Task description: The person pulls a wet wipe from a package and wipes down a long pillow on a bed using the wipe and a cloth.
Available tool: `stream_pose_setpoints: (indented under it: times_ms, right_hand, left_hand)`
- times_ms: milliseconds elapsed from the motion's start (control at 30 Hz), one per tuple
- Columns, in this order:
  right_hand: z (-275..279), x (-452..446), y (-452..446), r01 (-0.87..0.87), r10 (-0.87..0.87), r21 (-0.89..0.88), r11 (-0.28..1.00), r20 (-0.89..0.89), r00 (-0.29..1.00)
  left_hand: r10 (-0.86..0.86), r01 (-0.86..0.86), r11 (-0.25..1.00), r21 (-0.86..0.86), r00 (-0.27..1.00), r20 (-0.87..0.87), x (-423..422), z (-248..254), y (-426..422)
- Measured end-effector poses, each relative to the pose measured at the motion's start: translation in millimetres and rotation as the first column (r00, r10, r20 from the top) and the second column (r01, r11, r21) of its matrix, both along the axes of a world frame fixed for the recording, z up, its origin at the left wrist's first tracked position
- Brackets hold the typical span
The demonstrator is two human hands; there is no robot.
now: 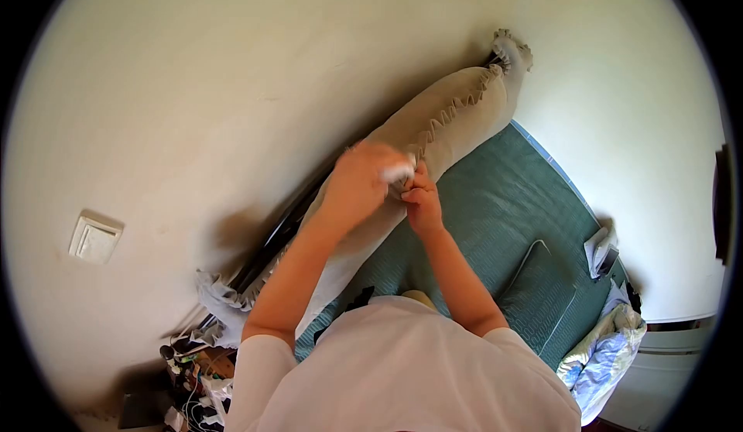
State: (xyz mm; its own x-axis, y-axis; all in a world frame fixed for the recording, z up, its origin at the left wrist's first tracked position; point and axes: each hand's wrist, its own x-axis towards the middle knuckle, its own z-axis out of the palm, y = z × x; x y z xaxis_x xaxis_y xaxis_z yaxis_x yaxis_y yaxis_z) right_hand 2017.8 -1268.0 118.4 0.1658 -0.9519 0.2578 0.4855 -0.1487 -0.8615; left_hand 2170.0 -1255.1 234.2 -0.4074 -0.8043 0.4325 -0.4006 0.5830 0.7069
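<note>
My left hand (362, 183) is curled in front of the padded headboard, blurred by motion. A small white object (398, 172) shows at its fingertips; its kind is too smeared to make out. Right beside it, my right hand (423, 202) is closed, thumb against fingers in a pinch, close to the white object. What it pinches is hidden. Behind both hands runs the headboard's beige fabric cover (468, 122), with a ruffled seam along its top and gathered ends.
A green quilted bedspread (495, 188) covers the bed, with a green pillow (538, 296) on it. Grey cloth (599, 250) and a floral quilt (611, 351) lie at the right. A light switch (96, 237) is on the left wall. Clutter (203, 366) fills the lower left.
</note>
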Motion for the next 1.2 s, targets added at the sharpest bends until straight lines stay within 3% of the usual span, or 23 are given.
stream_pose_setpoints:
  times_ms: [67,100,167,200,267,300,367,400,433,467,500,567,633,733,800,833,900,933,1000,1067,1100,1167,1200]
  right_hand:
    - [6,7,3,0.045,-0.046,-0.025,0.999,-0.025,0.999]
    - [7,9,5,0.082,-0.085,-0.049,0.995,-0.053,0.995]
    - [-4,6,1,0.074,-0.078,-0.044,0.996,-0.097,0.992]
    - [-8,7,1,0.073,-0.073,0.003,0.997,-0.059,0.996]
    - [-16,5,-1,0.077,-0.077,0.046,0.996,-0.012,0.997]
    - [-20,-2,0,0.015,-0.008,0.066,0.998,-0.109,0.994]
    - [-17,-8,1,-0.035,0.055,0.103,0.994,-0.197,0.979]
    - [-3,-9,-1,0.022,-0.024,-0.013,1.000,-0.186,0.982]
    - [12,-10,-2,0.079,-0.101,-0.131,0.988,-0.171,0.980]
    - [23,-12,3,0.028,-0.028,0.014,1.000,0.000,1.000]
    - [31,-21,0,0.034,-0.034,0.010,0.999,0.002,0.999]
    - [42,-41,-14,0.250,-0.122,0.249,0.936,-0.435,0.892]
    - [54,-42,-30,0.301,-0.166,0.287,0.909,-0.414,0.895]
    - [59,-35,-40,0.245,-0.085,0.207,0.947,-0.574,0.814]
    - [42,-33,-49,0.247,-0.213,0.150,0.957,-0.211,0.954]
    - [39,-30,-50,0.241,-0.209,0.145,0.960,-0.207,0.956]
    - [32,-23,-49,0.289,-0.319,0.261,0.921,0.083,0.944]
    - [26,-21,-53,0.290,-0.322,0.261,0.921,0.090,0.942]
    - [14,-20,-57,0.215,-0.344,0.364,0.906,0.340,0.875]
    - [13,-16,-56,0.201,-0.323,0.334,0.921,0.363,0.874]
    - [15,-16,-55,0.191,-0.299,0.299,0.935,0.373,0.878]
    - [21,-20,-56,0.190,-0.277,0.249,0.950,0.382,0.882]
    - [21,-21,-49,0.188,-0.276,0.261,0.947,0.361,0.891]
  left_hand:
    - [0.248,-0.281,0.924,-0.261,0.957,-0.151,-11,4,-43]
    - [0.247,-0.279,0.924,-0.261,0.957,-0.150,-17,-4,-56]
    - [-0.031,0.033,0.999,-0.006,0.985,0.170,-33,-33,-80]
    - [-0.041,0.076,0.990,-0.118,0.960,0.277,-40,-39,-70]
    - [-0.109,0.121,0.992,-0.016,0.933,0.343,-27,-27,-66]
    - [-0.179,0.155,0.983,0.094,0.900,0.397,-17,-13,-60]
    - [-0.164,0.138,0.986,0.090,0.869,0.467,10,10,-43]
    - [-0.175,0.149,0.984,0.094,0.863,0.473,23,9,-40]
    - [-0.075,0.055,0.996,0.070,0.943,0.326,34,9,-39]
    - [0.034,-0.044,0.997,0.061,0.986,0.166,39,9,-39]
    - [0.029,-0.039,0.998,0.057,0.985,0.168,37,7,-42]
    - [0.197,-0.189,0.978,0.084,0.975,-0.101,27,-2,-47]
    - [0.223,-0.212,0.973,0.097,0.966,-0.133,8,5,-54]
    - [0.189,-0.181,0.982,0.062,0.966,-0.178,-24,-3,-89]
    - [0.131,-0.135,0.991,-0.005,0.973,-0.190,-44,-26,-104]
    - [0.120,-0.123,0.992,-0.025,0.986,-0.113,-53,-42,-106]
    - [0.110,-0.112,0.993,-0.045,0.993,-0.033,-53,-38,-95]
    - [0.079,-0.076,0.996,-0.045,0.995,0.065,-47,-38,-89]
    - [0.043,-0.039,0.999,-0.033,0.985,0.164,-44,-44,-63]
    - [0.065,0.006,0.974,-0.227,0.950,0.304,-39,-52,-42]
    - [0.065,0.009,0.973,-0.229,0.948,0.312,-38,-50,-42]
    - [0.204,-0.207,0.970,-0.129,0.978,-0.033,-40,-39,-49]
    - [0.204,-0.206,0.970,-0.129,0.978,-0.034,-41,-29,-54]
